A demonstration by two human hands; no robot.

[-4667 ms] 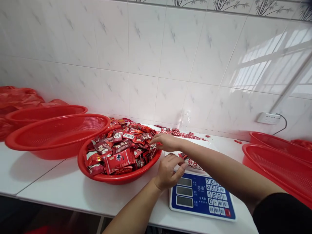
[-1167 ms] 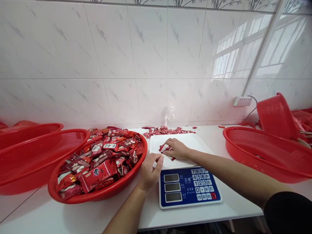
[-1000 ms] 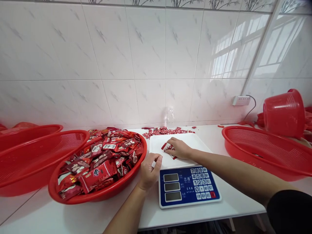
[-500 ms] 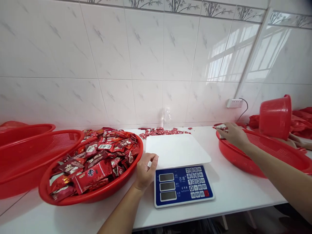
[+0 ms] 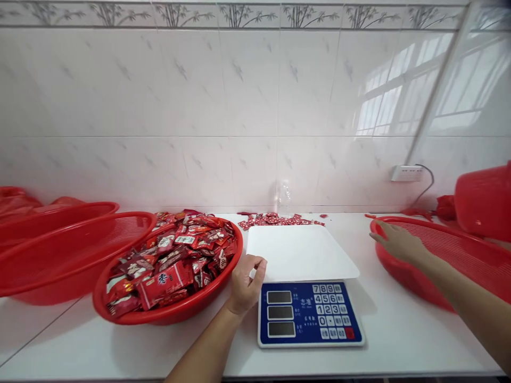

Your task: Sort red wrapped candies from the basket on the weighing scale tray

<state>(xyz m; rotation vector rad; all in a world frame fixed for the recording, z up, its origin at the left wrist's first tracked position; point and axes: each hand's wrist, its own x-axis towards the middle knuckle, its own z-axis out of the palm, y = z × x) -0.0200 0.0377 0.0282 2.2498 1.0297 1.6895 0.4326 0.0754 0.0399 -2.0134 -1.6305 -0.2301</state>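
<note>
My left hand (image 5: 248, 286) is curled into a loose fist by the left edge of the scale's white weighing plate (image 5: 297, 252), and nothing shows in it. Below that plate is the scale's blue keypad panel (image 5: 309, 314), its displays dark. To the left of this hand, a red basket (image 5: 167, 316) is heaped with red wrapped snack packets (image 5: 170, 279). My right hand (image 5: 399, 242) reaches over the near left rim of another red basket (image 5: 419, 284). Its fingers are stretched out and no packet is visible in them. The inside bottom of that basket is hidden.
More red baskets (image 5: 59, 271) overlap at the left. Small red-and-white sachets (image 5: 275, 219) lie along the wall behind the scale, near a clear plastic bottle (image 5: 285, 198). A red tub (image 5: 485, 202) stands behind the right basket. A power strip (image 5: 407, 173) is on the tiled wall.
The packet in my right hand is gone from view, and its fingers have straightened over the right basket. My left hand keeps its place beside the scale. The whole view has shifted.
</note>
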